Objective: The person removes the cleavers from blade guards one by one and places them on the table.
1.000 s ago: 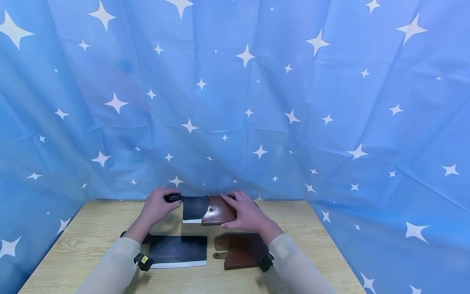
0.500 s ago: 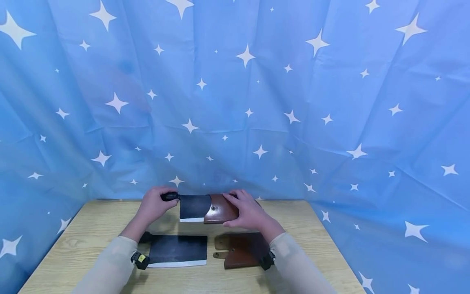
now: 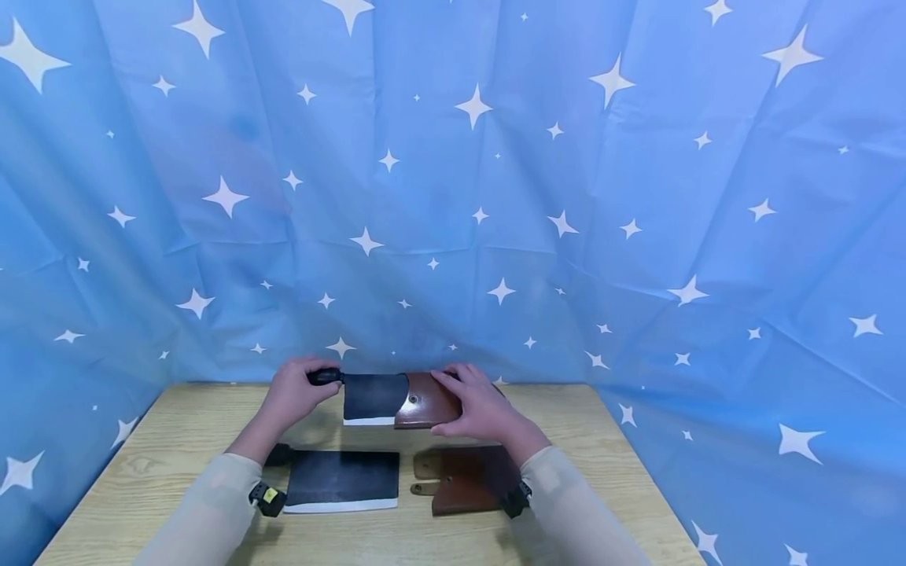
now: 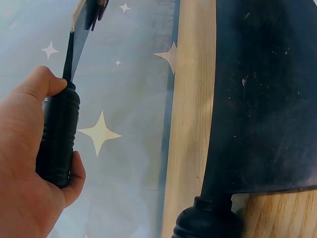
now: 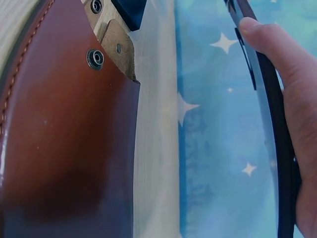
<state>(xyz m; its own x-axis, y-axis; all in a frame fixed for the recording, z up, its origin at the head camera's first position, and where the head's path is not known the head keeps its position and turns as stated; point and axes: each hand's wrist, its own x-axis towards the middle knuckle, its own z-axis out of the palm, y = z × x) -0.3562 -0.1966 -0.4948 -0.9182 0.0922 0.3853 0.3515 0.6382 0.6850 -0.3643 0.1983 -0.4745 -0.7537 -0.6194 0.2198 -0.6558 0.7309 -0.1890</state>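
Observation:
My left hand grips the black ribbed handle of a cleaver, thumb near the handle's blade end. The cleaver's dark blade, with a pale cutting edge facing me, is held level over the back of the table. Its far end is hidden inside a brown leather sheath. My right hand holds that sheath from the right, fingers on top and thumb along the lower side. In the right wrist view the sheath shows edge-on as a dark strip against the thumb.
A second cleaver lies on the wooden table in front, handle to the left. To its right lies another brown sheath with strap tabs and metal snaps. A blue star-patterned curtain stands behind and along both sides.
My left hand has drawn the cleaver a little to the left, and my right hand has shifted slightly right with the sheath. More blade shows now outside the leather.

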